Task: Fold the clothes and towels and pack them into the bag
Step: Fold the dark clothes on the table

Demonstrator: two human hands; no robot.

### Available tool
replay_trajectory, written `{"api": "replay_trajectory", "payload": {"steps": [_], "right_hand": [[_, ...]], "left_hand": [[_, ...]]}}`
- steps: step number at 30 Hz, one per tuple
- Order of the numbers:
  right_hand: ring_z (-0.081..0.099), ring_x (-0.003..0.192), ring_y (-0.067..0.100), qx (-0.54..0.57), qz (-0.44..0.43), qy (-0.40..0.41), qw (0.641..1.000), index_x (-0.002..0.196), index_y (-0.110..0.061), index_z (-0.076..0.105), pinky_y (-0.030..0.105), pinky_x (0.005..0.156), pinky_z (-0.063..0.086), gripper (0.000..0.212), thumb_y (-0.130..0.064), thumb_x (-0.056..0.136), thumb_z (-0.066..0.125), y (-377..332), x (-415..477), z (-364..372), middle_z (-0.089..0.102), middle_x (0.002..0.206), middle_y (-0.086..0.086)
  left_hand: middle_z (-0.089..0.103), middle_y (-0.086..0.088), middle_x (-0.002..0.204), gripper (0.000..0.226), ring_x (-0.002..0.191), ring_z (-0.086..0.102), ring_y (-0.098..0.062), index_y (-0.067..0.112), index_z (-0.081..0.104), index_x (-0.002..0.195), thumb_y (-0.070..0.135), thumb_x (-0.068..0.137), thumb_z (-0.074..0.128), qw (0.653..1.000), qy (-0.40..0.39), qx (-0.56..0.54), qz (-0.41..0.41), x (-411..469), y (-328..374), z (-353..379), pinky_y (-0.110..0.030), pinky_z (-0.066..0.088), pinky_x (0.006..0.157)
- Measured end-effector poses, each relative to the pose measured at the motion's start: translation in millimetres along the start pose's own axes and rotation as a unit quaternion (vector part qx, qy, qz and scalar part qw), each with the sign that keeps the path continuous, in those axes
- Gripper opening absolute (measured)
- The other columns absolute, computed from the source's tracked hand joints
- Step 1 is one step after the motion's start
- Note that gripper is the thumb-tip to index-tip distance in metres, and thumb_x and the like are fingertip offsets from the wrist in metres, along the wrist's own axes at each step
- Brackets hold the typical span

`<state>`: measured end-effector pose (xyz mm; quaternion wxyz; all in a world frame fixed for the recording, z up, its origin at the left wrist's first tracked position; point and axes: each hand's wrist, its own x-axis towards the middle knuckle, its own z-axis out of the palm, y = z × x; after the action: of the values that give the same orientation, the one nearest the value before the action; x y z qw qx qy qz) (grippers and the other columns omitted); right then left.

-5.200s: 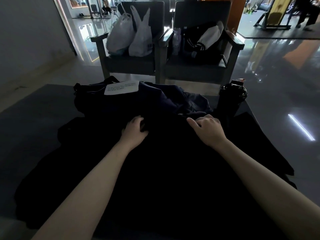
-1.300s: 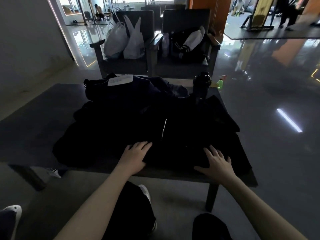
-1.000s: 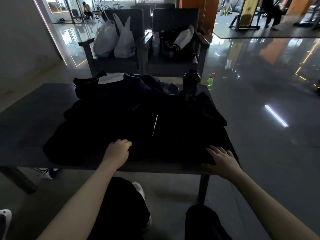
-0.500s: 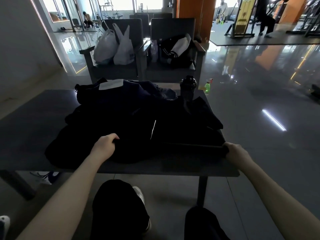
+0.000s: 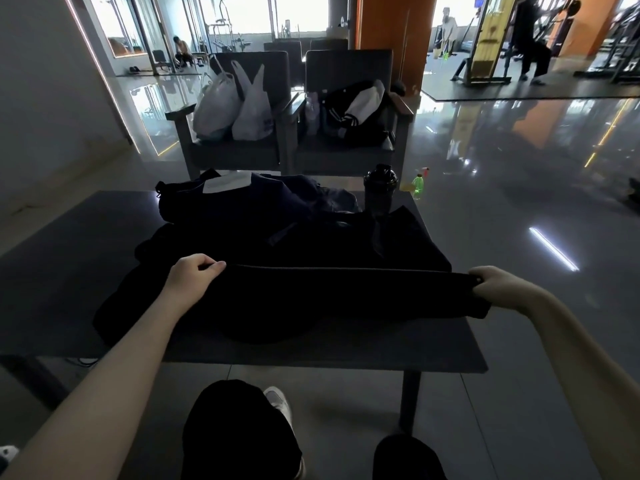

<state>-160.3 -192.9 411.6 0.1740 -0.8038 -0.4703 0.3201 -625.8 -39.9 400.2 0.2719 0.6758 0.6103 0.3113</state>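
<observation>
A black garment lies spread over the dark table. My left hand pinches its near hem at the left, and my right hand grips the same hem at the right. The hem is lifted off the table and stretched taut between them. Behind the garment sits a dark navy bag with a white paper on top. More dark cloth is heaped at the bag's right side.
A black shaker bottle stands at the table's far right. A green bottle is on the floor beyond. Two armchairs behind hold white plastic bags and a black-and-white bag. My knees are below the table's near edge.
My hands went from lying flat on the garment's near edge to gripping it. They have since raised the hem and pulled it wider apart.
</observation>
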Motion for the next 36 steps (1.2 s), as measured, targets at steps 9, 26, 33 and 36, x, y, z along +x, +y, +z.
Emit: {"api": "replay_trajectory", "payload": {"steps": [9,26,33,36], "right_hand": [[0.060,0.068,0.020,0.028,0.069,-0.100,0.992,0.098,-0.006,0.066,0.028,0.059,0.047,0.014,-0.002,0.087,0.058,2,40,-4,0.065,0.078,0.010],[0.055,0.088,0.021,0.286,0.002,0.380,0.880,0.105,-0.001,0.064,0.028,0.076,0.041,0.020,-0.006,0.089,0.052,-37,160,51,0.065,0.102,0.017],[0.061,0.097,0.030,0.264,0.014,0.414,0.871,0.104,-0.001,0.065,0.025,0.077,0.040,0.021,-0.008,0.090,0.053,-46,197,46,0.067,0.104,0.018],[0.059,0.104,0.034,0.213,0.043,0.400,0.890,0.111,-0.002,0.062,0.029,0.081,0.041,0.025,-0.008,0.089,0.051,-47,201,48,0.065,0.110,0.019]], "left_hand": [[0.075,-0.004,0.088,0.057,0.085,0.071,-0.021,0.016,0.072,0.100,0.065,0.075,0.055,0.936,-0.308,0.095,-0.139,33,5,-26,-0.038,0.054,0.086],[0.064,-0.014,0.110,0.024,0.099,0.060,-0.029,0.008,0.063,0.112,0.024,0.096,0.054,0.992,0.057,-0.041,-0.107,132,6,44,-0.037,0.046,0.087],[0.062,-0.015,0.116,0.030,0.107,0.058,-0.031,0.006,0.059,0.118,0.025,0.099,0.048,0.989,0.110,0.021,-0.095,179,18,79,-0.032,0.040,0.082],[0.059,-0.016,0.122,0.033,0.108,0.056,-0.033,0.007,0.055,0.124,0.027,0.100,0.045,0.988,0.083,0.068,-0.109,189,19,92,-0.035,0.043,0.083]]}}
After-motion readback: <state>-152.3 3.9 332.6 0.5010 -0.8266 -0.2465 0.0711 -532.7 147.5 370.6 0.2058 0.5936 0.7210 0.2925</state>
